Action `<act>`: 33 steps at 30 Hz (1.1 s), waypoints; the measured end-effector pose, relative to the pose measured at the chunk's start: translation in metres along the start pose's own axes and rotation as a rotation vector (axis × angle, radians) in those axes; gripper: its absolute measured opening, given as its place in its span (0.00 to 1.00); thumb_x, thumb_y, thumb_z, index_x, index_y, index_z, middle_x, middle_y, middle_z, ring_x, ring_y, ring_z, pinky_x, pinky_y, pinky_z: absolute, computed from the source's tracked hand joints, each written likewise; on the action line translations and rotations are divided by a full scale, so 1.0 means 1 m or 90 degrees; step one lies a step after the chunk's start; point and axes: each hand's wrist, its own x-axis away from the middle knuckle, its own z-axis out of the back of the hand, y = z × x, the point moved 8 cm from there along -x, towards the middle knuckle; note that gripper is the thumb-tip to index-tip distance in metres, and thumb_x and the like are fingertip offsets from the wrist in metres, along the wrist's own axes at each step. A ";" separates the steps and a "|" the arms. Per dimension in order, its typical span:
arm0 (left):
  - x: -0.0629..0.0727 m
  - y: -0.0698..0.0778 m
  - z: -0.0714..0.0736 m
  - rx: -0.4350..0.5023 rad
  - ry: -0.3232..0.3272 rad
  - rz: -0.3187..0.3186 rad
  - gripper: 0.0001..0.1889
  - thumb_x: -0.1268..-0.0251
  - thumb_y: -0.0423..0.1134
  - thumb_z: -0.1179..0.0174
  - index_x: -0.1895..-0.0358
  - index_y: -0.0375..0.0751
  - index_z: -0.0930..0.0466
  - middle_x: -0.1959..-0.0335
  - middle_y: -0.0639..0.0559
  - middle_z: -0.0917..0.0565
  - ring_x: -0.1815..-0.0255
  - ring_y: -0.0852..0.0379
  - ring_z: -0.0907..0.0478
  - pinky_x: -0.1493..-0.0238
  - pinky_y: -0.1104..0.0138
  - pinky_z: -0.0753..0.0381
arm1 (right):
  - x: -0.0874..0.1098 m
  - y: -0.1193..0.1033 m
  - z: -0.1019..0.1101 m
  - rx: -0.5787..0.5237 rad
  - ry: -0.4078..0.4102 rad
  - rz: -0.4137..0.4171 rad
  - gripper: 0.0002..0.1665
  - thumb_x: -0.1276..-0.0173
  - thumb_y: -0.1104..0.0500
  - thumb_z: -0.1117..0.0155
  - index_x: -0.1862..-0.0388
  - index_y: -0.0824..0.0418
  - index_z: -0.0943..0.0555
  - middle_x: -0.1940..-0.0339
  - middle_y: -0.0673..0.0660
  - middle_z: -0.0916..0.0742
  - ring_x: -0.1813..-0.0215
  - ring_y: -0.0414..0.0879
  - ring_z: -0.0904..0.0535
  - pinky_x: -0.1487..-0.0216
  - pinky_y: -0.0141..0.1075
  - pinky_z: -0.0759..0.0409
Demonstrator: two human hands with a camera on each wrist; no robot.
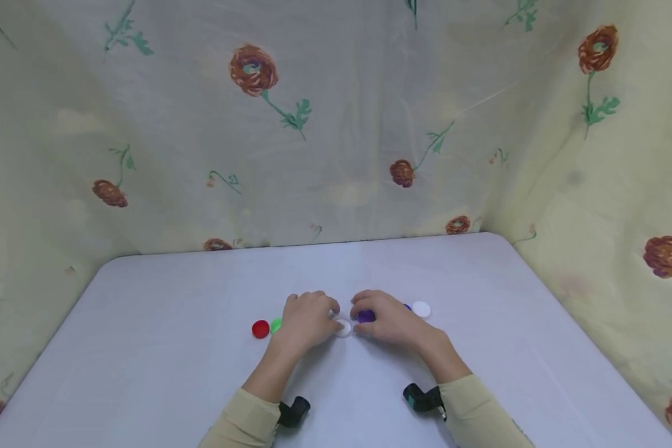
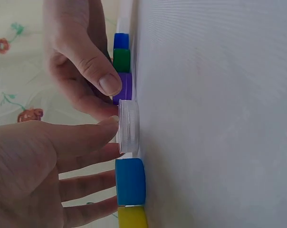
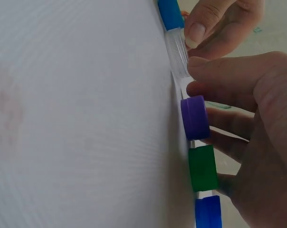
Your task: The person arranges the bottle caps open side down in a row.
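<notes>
A clear ribbed bottle cap (image 1: 343, 328) lies flat on the table between the two hands. My left hand (image 1: 310, 320) comes in from its left, the thumb tip at the cap's top in the left wrist view, other fingers extended behind. From the other side reaches my right hand (image 1: 389, 320), its thumb and forefinger apart, the thumb tip right at the clear cap in the right wrist view. A purple cap (image 3: 196, 118) sits under the right hand, near its fingers. Beside the left hand's fingers stands a light blue cap (image 2: 130, 181).
The caps form a row across the table (image 1: 173, 348). Leftward lie a yellow cap (image 2: 132, 217), a light green cap (image 1: 276, 324) and a red cap (image 1: 260, 329). Rightward come a dark green cap (image 3: 203, 167), a blue cap (image 3: 208, 212) and a white cap (image 1: 422, 309). Flowered cloth (image 1: 341, 124) hangs behind.
</notes>
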 end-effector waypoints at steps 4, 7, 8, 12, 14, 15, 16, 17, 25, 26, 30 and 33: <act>0.001 -0.001 -0.001 -0.005 -0.004 -0.005 0.15 0.42 0.50 0.30 0.53 0.51 0.12 0.52 0.50 0.13 0.50 0.48 0.18 0.43 0.48 0.27 | 0.002 0.001 -0.003 -0.013 -0.004 -0.025 0.13 0.38 0.56 0.29 0.53 0.54 0.14 0.36 0.57 0.18 0.29 0.57 0.27 0.28 0.53 0.32; 0.002 -0.002 -0.001 -0.003 -0.004 -0.008 0.14 0.42 0.50 0.30 0.55 0.51 0.12 0.53 0.51 0.13 0.51 0.48 0.18 0.45 0.49 0.27 | 0.002 0.000 -0.004 -0.016 -0.004 -0.036 0.14 0.37 0.55 0.29 0.53 0.53 0.13 0.35 0.56 0.19 0.28 0.57 0.28 0.27 0.52 0.33; 0.002 -0.002 -0.001 -0.001 -0.003 -0.009 0.14 0.42 0.50 0.30 0.55 0.51 0.12 0.54 0.51 0.13 0.51 0.49 0.18 0.45 0.49 0.27 | 0.002 0.000 -0.004 -0.016 -0.004 -0.036 0.14 0.37 0.55 0.29 0.53 0.53 0.14 0.35 0.56 0.19 0.28 0.57 0.28 0.27 0.52 0.33; 0.002 -0.004 -0.001 0.004 -0.005 -0.013 0.14 0.42 0.50 0.30 0.55 0.51 0.11 0.53 0.51 0.13 0.50 0.48 0.18 0.45 0.49 0.27 | 0.002 -0.001 -0.005 -0.013 -0.003 -0.039 0.14 0.38 0.54 0.29 0.52 0.53 0.14 0.34 0.55 0.19 0.28 0.56 0.28 0.27 0.52 0.32; 0.003 -0.004 -0.001 0.005 -0.006 -0.019 0.14 0.42 0.51 0.29 0.55 0.51 0.11 0.53 0.51 0.13 0.50 0.48 0.18 0.45 0.49 0.27 | 0.001 -0.001 -0.006 -0.014 -0.003 -0.043 0.14 0.38 0.54 0.29 0.52 0.52 0.14 0.34 0.54 0.20 0.28 0.55 0.28 0.27 0.52 0.32; 0.003 -0.004 -0.001 0.005 -0.006 -0.022 0.15 0.43 0.51 0.29 0.55 0.51 0.12 0.53 0.51 0.13 0.49 0.48 0.18 0.45 0.48 0.27 | 0.001 -0.001 -0.007 -0.015 -0.003 -0.046 0.14 0.38 0.54 0.29 0.52 0.52 0.14 0.34 0.54 0.20 0.27 0.55 0.29 0.27 0.52 0.32; 0.004 -0.005 -0.001 0.006 -0.007 -0.024 0.15 0.44 0.51 0.29 0.55 0.51 0.12 0.53 0.51 0.13 0.49 0.48 0.18 0.45 0.48 0.27 | 0.001 -0.001 -0.007 -0.016 -0.003 -0.050 0.14 0.38 0.54 0.29 0.52 0.51 0.14 0.34 0.54 0.20 0.27 0.55 0.29 0.27 0.52 0.32; 0.004 -0.005 -0.001 0.006 -0.008 -0.026 0.16 0.45 0.51 0.28 0.54 0.51 0.12 0.52 0.51 0.14 0.48 0.48 0.18 0.44 0.48 0.27 | 0.001 -0.001 -0.007 -0.017 -0.003 -0.052 0.14 0.38 0.54 0.29 0.53 0.51 0.14 0.33 0.54 0.20 0.27 0.55 0.29 0.27 0.52 0.32; 0.004 -0.004 -0.004 0.007 -0.016 -0.027 0.19 0.48 0.50 0.25 0.52 0.50 0.12 0.51 0.51 0.15 0.48 0.48 0.19 0.42 0.47 0.27 | 0.000 0.002 -0.009 -0.020 -0.002 -0.058 0.14 0.37 0.54 0.30 0.52 0.51 0.14 0.33 0.53 0.20 0.27 0.55 0.29 0.28 0.53 0.31; 0.004 -0.004 -0.004 0.009 -0.017 -0.026 0.19 0.48 0.49 0.25 0.52 0.49 0.12 0.51 0.51 0.15 0.48 0.48 0.19 0.42 0.47 0.27 | 0.000 0.002 -0.010 -0.019 -0.003 -0.057 0.14 0.37 0.54 0.30 0.52 0.51 0.14 0.33 0.53 0.20 0.27 0.55 0.29 0.28 0.53 0.32; 0.005 -0.004 -0.005 0.011 -0.015 -0.022 0.19 0.48 0.48 0.25 0.52 0.49 0.12 0.52 0.50 0.15 0.48 0.49 0.19 0.41 0.47 0.27 | -0.001 -0.001 -0.012 -0.005 -0.005 -0.037 0.17 0.38 0.54 0.29 0.49 0.52 0.15 0.32 0.54 0.21 0.27 0.55 0.29 0.28 0.53 0.31; 0.005 -0.004 -0.005 0.011 -0.010 -0.017 0.18 0.47 0.47 0.25 0.52 0.49 0.13 0.51 0.50 0.15 0.47 0.48 0.19 0.41 0.47 0.27 | -0.002 -0.004 -0.012 0.008 -0.004 -0.022 0.20 0.39 0.54 0.29 0.47 0.53 0.16 0.32 0.55 0.21 0.27 0.56 0.29 0.29 0.53 0.30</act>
